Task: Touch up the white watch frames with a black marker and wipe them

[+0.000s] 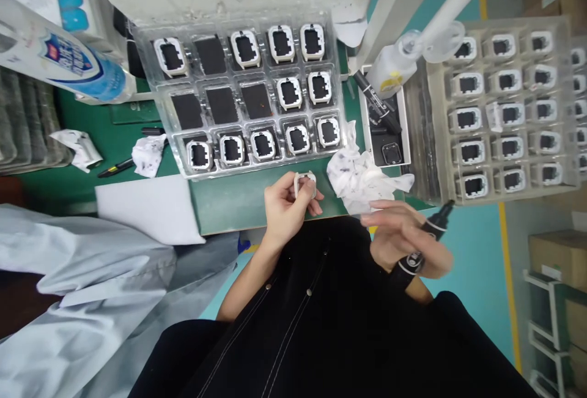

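Observation:
My left hand (287, 208) is closed around a small white frame part with a black centre (304, 184), held at the front edge of the green bench. My right hand (403, 239) grips a black marker (424, 244) whose tip points up and to the right; this hand is blurred by motion. Just beyond my left hand lies a clear plastic tray (257, 159) holding several of the same white frames, with some pockets showing only black. An ink-stained white wipe (360, 175) lies between my hands.
A second clear tray (440, 141) full of the same parts stands at the right, by a squeeze bottle (389, 68). A small white box (403, 110) holds another black marker. Crumpled wipes (147, 154), a pen (117, 168) and a white sheet (147, 208) lie left. A grey-sleeved person (82, 276) sits at left.

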A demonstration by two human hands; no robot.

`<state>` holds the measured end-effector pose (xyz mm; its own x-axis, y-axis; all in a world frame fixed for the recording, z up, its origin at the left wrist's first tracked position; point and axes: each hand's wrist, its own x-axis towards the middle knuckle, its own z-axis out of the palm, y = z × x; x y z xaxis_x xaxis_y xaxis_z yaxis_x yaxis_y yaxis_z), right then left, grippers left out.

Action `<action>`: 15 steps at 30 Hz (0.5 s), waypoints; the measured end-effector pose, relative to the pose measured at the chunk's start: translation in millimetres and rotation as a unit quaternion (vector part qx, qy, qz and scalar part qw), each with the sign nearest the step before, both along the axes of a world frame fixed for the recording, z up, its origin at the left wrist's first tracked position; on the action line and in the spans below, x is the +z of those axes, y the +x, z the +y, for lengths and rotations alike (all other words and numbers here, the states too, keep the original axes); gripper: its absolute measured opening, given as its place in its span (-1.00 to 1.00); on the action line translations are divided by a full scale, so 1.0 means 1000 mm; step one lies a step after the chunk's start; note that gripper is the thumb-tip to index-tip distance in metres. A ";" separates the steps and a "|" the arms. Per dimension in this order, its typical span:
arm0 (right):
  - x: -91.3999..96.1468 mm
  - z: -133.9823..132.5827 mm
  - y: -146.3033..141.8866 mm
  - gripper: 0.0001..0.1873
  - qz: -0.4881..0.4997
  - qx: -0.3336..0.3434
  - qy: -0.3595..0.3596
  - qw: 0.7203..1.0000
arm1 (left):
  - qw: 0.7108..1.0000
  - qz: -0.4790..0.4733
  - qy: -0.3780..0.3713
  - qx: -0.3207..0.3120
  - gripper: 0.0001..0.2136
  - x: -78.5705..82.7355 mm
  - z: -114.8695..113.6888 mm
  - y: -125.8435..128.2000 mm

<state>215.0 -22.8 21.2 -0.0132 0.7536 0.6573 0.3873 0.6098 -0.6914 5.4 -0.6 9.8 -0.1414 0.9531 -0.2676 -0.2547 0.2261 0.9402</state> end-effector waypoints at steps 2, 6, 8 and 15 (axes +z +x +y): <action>0.001 0.006 0.020 -0.50 -0.008 -0.059 0.026 0.998 | 1.000 0.005 0.002 -0.003 -0.63 -0.002 -0.001 0.000; 0.005 0.024 0.046 -0.32 -0.150 -0.122 0.060 0.979 | 0.999 0.028 0.013 -0.013 -0.62 -0.002 -0.004 -0.001; 0.009 0.028 0.053 -0.37 -0.199 -0.108 -0.012 0.974 | 0.999 0.039 0.019 -0.015 -0.62 -0.002 -0.004 -0.001; 0.012 0.032 0.063 -0.74 -0.254 -0.090 -0.118 0.956 | 0.998 0.031 0.049 -0.012 -0.69 -0.003 -0.006 0.000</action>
<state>278.0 9.1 33.2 -0.1420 0.9000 0.4122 0.7940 0.3522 -0.4954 5.6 -6.3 6.5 -0.1314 0.9775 -0.1652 -0.1918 0.1384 0.9716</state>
